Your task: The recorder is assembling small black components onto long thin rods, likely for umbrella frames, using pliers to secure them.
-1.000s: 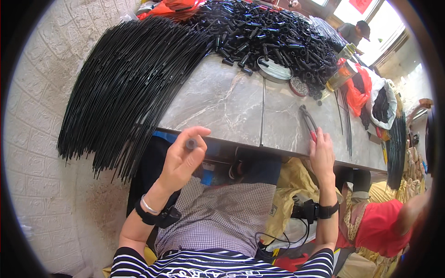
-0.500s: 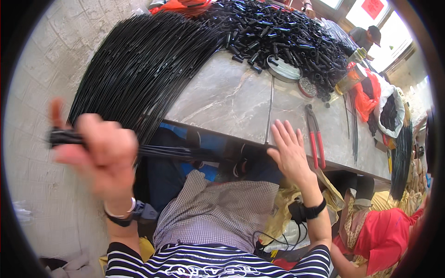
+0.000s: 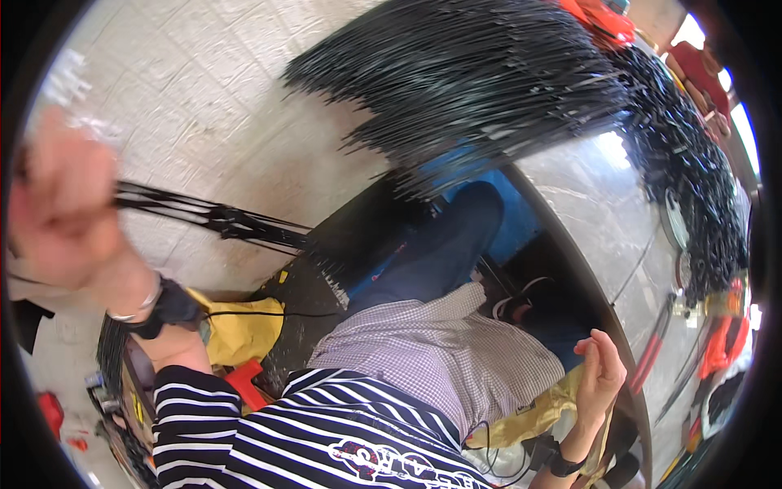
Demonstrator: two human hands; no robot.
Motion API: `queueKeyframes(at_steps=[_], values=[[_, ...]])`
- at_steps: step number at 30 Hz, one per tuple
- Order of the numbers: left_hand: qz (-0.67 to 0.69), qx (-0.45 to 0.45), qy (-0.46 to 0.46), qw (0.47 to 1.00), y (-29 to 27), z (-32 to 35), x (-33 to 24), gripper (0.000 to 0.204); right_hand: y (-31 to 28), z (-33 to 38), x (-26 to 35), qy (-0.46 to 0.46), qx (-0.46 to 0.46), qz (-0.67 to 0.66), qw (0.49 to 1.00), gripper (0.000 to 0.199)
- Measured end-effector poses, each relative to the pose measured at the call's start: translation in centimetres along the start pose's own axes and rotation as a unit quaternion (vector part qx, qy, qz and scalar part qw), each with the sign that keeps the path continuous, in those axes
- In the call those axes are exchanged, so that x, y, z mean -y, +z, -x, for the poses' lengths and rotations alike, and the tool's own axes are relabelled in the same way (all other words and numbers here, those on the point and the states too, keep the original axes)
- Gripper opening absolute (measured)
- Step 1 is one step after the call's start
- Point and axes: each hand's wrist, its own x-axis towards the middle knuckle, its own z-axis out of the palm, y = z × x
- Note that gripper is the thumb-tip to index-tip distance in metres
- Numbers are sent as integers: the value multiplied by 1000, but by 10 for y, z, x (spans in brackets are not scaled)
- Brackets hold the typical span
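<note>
My left hand (image 3: 69, 204), blurred by motion, is closed around one end of a bundle of thin black rods (image 3: 218, 218), held out over the floor at the far left. The bundle stretches from my fist toward my lap. My right hand (image 3: 601, 371) is beside the table's near edge, its fingers loosely bent and apart, with nothing seen in it. A large heap of long thin black rods (image 3: 489, 73) lies across the table's end, the tips sticking out past the edge. Short black tubular pieces (image 3: 688, 155) are piled farther along the table.
The grey marble-patterned table (image 3: 570, 187) has a curved-looking edge by my right hand. Red-handled pliers (image 3: 649, 359) lie on it. An orange bag (image 3: 725, 342) and a round dish (image 3: 675, 220) are at the right. A yellow bag (image 3: 244, 330) and a red object (image 3: 247, 383) sit beside me.
My view has turned left, away from the table. My left hand has swung out over the floor with the bundle. My right hand has come off the tabletop and its fingers have bent.
</note>
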Motion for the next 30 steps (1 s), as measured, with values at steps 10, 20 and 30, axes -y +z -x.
queueKeyframes(at_steps=[10, 20, 30], values=[[-402, -101, -250, 875, -119, 124, 235, 37, 35, -20, 29, -46, 108, 67, 991, 15], [-571, -3, -217, 791, -191, 127, 376, 40, 60, -26, 36, 14, 125, 59, 990, 13], [-708, 120, -290, 632, -240, 153, 423, 47, 70, -22, 24, 39, 154, 69, 985, 15]])
